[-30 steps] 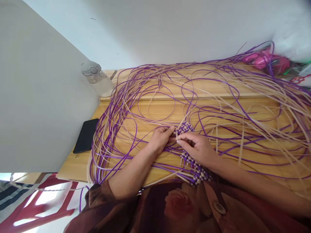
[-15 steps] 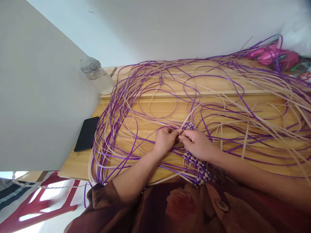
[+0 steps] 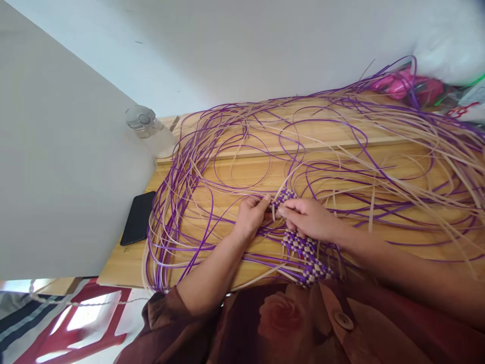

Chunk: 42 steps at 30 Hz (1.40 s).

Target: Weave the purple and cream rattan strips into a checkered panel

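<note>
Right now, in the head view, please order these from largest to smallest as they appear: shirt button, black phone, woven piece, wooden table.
1. Wooden table
2. Woven piece, partly covered by the right hand
3. Black phone
4. Shirt button

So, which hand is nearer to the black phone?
The left hand, at the left edge of the weave; the right hand, over it, is farther from the phone.
</note>
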Motion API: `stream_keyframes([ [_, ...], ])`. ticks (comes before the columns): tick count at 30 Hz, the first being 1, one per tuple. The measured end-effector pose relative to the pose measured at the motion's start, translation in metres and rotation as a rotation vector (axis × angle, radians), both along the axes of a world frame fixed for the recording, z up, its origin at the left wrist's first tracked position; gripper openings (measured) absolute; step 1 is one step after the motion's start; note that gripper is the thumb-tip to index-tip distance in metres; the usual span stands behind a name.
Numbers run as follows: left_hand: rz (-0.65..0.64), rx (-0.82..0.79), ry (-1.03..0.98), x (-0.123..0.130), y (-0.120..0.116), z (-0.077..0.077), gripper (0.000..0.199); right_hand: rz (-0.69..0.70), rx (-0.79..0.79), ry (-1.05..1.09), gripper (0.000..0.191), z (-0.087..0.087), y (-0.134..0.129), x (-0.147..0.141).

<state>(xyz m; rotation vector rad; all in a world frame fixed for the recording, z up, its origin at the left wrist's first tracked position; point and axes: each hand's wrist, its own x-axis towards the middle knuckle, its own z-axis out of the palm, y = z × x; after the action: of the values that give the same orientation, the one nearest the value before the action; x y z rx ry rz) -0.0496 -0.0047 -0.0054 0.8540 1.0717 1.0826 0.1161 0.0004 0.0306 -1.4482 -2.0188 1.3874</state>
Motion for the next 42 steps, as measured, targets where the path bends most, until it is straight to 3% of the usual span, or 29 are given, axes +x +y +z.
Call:
stream_keyframes([
  [4,-0.009,0.025,-0.013,-0.001,0.000,0.000,0.040,-0.118,0.330,0.022,0.027,0.004,0.016,0.002],
  [8,-0.013,0.032,0.016,-0.004,0.000,-0.001,0.036,-0.090,0.400,0.028,0.027,0.006,0.026,-0.009],
  [10,0.007,0.008,0.010,-0.005,0.001,-0.001,0.035,-0.126,0.455,0.014,0.025,0.007,0.044,-0.007],
  [12,0.043,-0.043,-0.019,-0.005,0.003,0.000,0.035,-0.268,0.505,0.005,0.022,0.008,0.072,0.003],
  [14,0.078,-0.101,-0.056,-0.005,0.006,0.001,0.037,-0.506,0.494,0.009,0.021,0.009,0.103,0.016],
  [16,0.079,-0.136,-0.088,-0.005,0.008,0.002,0.038,-0.597,0.475,0.024,0.023,0.010,0.124,0.026],
  [19,0.042,-0.157,-0.124,-0.008,0.010,0.002,0.042,-0.529,0.301,0.121,0.033,0.012,0.125,0.029],
  [21,0.015,-0.163,-0.131,-0.011,0.011,0.002,0.046,-0.435,0.130,0.165,0.044,0.013,0.110,0.028],
  [23,-0.037,-0.167,-0.118,-0.014,0.010,0.005,0.047,-0.299,0.096,0.123,0.050,0.013,0.090,0.027],
  [25,-0.103,-0.154,-0.096,-0.014,0.008,0.007,0.045,-0.161,0.264,0.052,0.043,0.012,0.073,0.026],
  [27,-0.124,-0.126,-0.090,-0.012,0.006,0.010,0.042,-0.046,0.538,0.028,0.028,0.009,0.061,0.024],
  [30,-0.051,-0.104,-0.132,-0.008,0.003,0.012,0.037,0.161,0.845,0.044,0.025,0.000,0.056,0.019],
  [32,-0.004,-0.124,-0.169,-0.004,0.002,0.013,0.035,0.245,0.925,0.012,0.028,-0.006,0.056,0.015],
  [36,0.033,-0.216,-0.185,-0.001,0.004,0.018,0.029,0.245,0.992,-0.082,0.027,-0.014,0.056,0.011],
  [42,-0.031,-0.200,-0.146,0.004,0.016,0.029,0.029,0.292,1.164,-0.297,0.021,0.003,0.056,0.015],
])
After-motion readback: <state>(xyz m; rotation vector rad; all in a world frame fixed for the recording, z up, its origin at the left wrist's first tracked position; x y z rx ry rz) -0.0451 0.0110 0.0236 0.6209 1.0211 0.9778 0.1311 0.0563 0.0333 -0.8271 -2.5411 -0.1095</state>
